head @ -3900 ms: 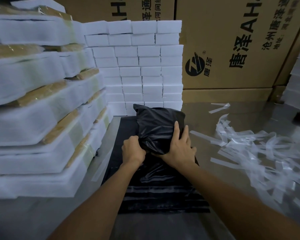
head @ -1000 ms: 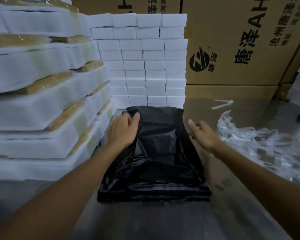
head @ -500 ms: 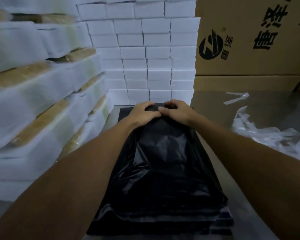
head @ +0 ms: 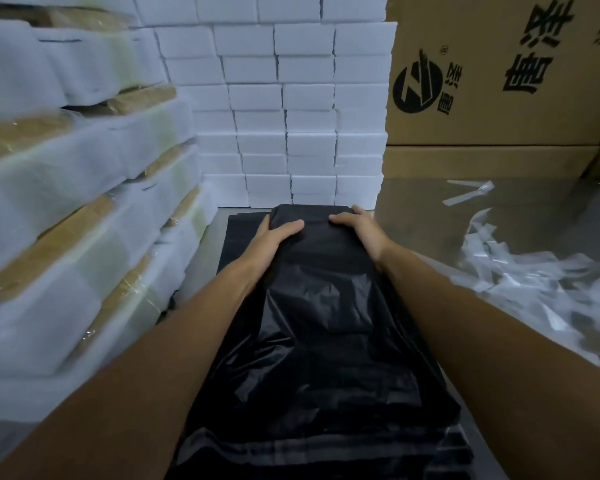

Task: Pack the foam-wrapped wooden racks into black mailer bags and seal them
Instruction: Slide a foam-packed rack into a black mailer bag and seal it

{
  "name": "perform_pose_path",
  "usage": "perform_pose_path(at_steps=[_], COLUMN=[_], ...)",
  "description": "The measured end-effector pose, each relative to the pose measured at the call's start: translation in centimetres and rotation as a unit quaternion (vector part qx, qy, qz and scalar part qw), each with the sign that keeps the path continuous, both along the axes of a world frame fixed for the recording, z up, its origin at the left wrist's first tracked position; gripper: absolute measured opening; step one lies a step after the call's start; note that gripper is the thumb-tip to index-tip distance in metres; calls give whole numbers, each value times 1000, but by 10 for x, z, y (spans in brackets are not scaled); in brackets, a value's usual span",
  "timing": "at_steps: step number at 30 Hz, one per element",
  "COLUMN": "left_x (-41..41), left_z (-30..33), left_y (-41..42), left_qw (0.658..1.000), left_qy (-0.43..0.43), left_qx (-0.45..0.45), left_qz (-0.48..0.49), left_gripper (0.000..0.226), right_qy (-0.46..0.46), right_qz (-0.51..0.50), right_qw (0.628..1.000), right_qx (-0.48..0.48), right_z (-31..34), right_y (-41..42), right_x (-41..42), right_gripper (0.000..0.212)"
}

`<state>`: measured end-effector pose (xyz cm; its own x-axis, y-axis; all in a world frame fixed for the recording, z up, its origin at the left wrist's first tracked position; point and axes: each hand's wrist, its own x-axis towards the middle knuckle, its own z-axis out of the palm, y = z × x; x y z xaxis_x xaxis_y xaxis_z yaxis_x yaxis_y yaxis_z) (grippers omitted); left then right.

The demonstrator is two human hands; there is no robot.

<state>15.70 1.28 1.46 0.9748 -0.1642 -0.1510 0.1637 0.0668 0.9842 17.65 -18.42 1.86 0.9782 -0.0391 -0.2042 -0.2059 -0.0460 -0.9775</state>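
Cardboard box (head: 499,81): "唐泽", logo

Bare forearms (head: 174,344), apparently no sleeves

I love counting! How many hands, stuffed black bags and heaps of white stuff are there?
Hands holding the bag: 2, left hand and right hand
Stuffed black plastic mailer bag: 1
Stack of white foam-wrapped wooden racks: 1
Stack of small white boxes: 1
Heap of peeled whitish plastic strips: 1
Total: 6
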Motion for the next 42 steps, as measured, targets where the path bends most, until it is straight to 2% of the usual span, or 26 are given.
perform_pose_path(at_steps=[3,5,9,13,17,18,20,22,24,26,27,30,31,33,36,38,40,42], left_x=[-20,-26,-26,-26,-22,-22,-24,-32,-40,-49,-54,-72,-77,-82,-89,-96,-102,-103], left_z=[-11,-17,-16,-16,-12,-11,-8,-5,1,6,8,-1,-5,-8,-12,-16,-20,-21], left_y=[4,5,2,2,7,9,10,9,7,4,2,-4,-5,-5,-6,-6,-2,5], left_qw=[1000,1000,1000,999,999,999,999,997,991,978,974,977,979,980,961,950,938,922], left_qy=[-18,-23,-24,-27,-31,-32,-33,-31,-44,-71,-76,-53,-49,-62,-109,-138,-167,-179], left_qx=[-9,8,11,28,28,26,42,58,85,137,158,185,180,174,232,259,289,337], left_qz=[5,11,10,16,-10,-19,-12,37,97,139,144,92,78,76,106,109,90,71], left_gripper=[109,120,110,112,97,94,91,84,63,52,57,113,123,123,122,127,134,139], right_qy=[30,49,81,57,21,4,-17,-22,0,28,36,76,92,100,-10,-126,-189,-192], right_qz=[41,44,53,66,70,56,37,21,14,21,23,38,49,41,-77,-135,-123,-76], right_qw=[999,998,994,996,995,994,995,997,999,999,999,996,994,993,987,943,905,900], right_qx=[5,-6,-57,-28,74,89,90,65,42,12,2,-13,-20,-39,-142,-276,-361,-384], right_z=[7,10,20,24,7,1,-8,-6,3,8,10,19,23,26,10,-7,-18,-24], right_y=[2,0,-1,3,0,-1,-1,1,4,6,7,6,5,5,14,17,14,7], right_x=[-5,-7,-13,-31,-68,-77,-84,-83,-77,-72,-71,-72,-74,-76,-89,-107,-123,-132], right_gripper=[58,66,71,40,16,21,37,24,7,14,21,40,40,44,58,63,74,96])
